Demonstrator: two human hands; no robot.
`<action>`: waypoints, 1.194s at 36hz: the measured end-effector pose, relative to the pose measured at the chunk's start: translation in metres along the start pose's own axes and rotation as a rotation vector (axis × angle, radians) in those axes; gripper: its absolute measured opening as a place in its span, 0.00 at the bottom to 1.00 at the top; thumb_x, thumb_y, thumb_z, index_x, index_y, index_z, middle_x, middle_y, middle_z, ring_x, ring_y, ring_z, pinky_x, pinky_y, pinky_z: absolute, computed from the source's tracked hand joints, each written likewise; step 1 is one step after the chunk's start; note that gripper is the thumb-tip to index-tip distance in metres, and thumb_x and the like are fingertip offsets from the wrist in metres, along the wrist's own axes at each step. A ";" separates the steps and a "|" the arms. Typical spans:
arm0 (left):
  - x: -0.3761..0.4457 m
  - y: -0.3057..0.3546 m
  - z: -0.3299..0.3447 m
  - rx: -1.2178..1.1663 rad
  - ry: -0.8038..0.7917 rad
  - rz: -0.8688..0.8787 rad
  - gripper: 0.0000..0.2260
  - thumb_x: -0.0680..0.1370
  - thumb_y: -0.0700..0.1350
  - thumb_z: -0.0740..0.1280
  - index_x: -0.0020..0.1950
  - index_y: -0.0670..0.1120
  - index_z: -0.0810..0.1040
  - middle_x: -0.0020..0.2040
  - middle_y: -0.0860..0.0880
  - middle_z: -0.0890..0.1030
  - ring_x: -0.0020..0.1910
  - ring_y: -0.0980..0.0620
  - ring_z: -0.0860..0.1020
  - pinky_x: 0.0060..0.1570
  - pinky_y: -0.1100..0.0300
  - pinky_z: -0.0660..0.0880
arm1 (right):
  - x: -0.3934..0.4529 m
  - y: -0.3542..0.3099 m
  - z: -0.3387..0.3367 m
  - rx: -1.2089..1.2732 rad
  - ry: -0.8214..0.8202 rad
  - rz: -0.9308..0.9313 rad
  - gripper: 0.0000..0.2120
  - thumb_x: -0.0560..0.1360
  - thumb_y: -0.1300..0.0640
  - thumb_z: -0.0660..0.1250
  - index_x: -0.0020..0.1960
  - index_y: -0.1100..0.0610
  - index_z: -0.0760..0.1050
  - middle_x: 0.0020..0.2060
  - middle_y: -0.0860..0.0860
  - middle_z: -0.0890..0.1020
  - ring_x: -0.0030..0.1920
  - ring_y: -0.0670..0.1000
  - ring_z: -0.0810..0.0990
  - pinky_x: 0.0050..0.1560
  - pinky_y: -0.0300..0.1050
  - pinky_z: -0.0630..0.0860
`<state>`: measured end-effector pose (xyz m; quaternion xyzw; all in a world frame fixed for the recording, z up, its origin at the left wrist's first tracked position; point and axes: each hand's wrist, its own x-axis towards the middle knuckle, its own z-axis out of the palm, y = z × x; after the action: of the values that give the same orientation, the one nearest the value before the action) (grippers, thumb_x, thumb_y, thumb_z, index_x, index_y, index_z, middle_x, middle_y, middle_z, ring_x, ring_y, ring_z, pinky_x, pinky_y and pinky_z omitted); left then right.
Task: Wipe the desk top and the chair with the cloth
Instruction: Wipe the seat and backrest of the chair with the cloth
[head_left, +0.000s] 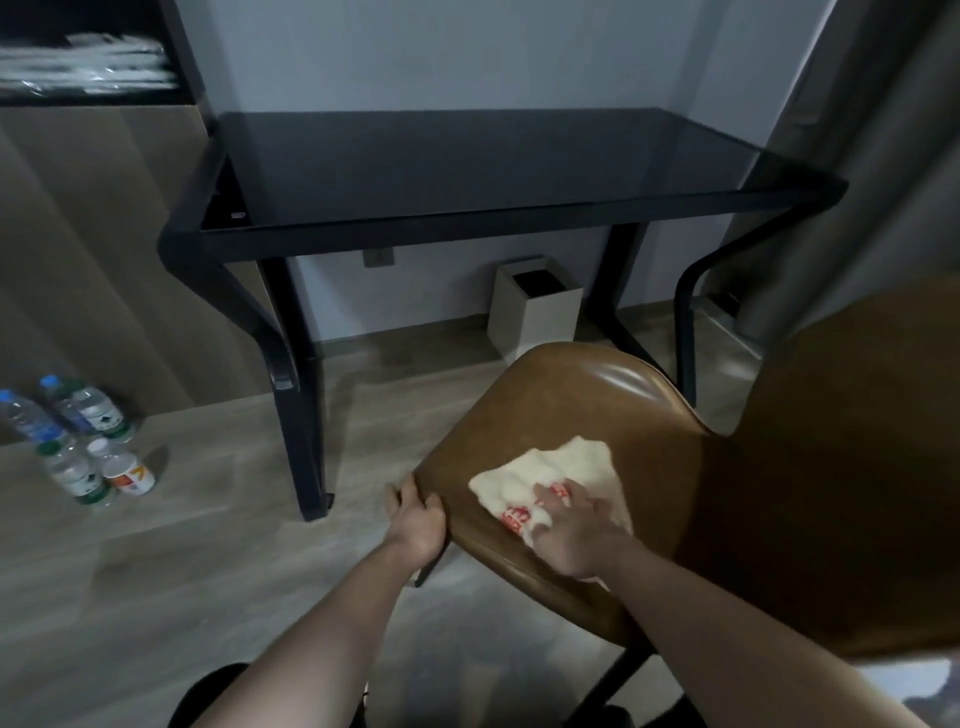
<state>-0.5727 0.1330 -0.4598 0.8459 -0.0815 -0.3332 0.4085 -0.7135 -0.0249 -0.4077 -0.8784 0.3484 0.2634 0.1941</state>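
Observation:
A brown leather chair stands in front of me, its seat facing left and its back rising at the right. A cream cloth with red print lies on the seat. My right hand presses flat on the cloth's near part. My left hand grips the seat's left edge. The black glass desk top stands beyond the chair against the wall, with nothing on it.
Several water bottles and a paper cup stand on the wooden floor at the left. A white bin sits under the desk. A grey curtain hangs at the right, and a shelf holds wrapped items at the upper left.

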 end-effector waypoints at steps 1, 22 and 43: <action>-0.001 0.001 -0.001 0.033 -0.005 0.011 0.27 0.87 0.48 0.50 0.85 0.49 0.44 0.84 0.46 0.37 0.83 0.44 0.48 0.79 0.54 0.48 | -0.006 0.008 0.002 -0.011 -0.023 0.028 0.35 0.79 0.34 0.46 0.82 0.42 0.41 0.82 0.54 0.41 0.81 0.59 0.39 0.78 0.65 0.42; 0.014 -0.005 -0.011 0.185 -0.135 0.126 0.38 0.82 0.61 0.61 0.84 0.49 0.45 0.84 0.52 0.40 0.81 0.47 0.57 0.75 0.58 0.57 | 0.051 -0.055 -0.019 -0.059 0.016 -0.059 0.30 0.82 0.39 0.49 0.80 0.34 0.39 0.81 0.47 0.34 0.78 0.66 0.31 0.74 0.75 0.39; -0.017 0.025 -0.012 0.535 -0.133 0.046 0.33 0.85 0.60 0.50 0.84 0.48 0.42 0.84 0.46 0.40 0.82 0.37 0.45 0.80 0.46 0.49 | -0.005 0.015 -0.007 -0.081 -0.037 0.060 0.32 0.82 0.35 0.46 0.82 0.40 0.40 0.82 0.52 0.39 0.81 0.61 0.41 0.78 0.65 0.46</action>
<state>-0.5748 0.1307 -0.4276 0.8978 -0.2126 -0.3454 0.1719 -0.7250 -0.0357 -0.4017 -0.8698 0.3599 0.2990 0.1568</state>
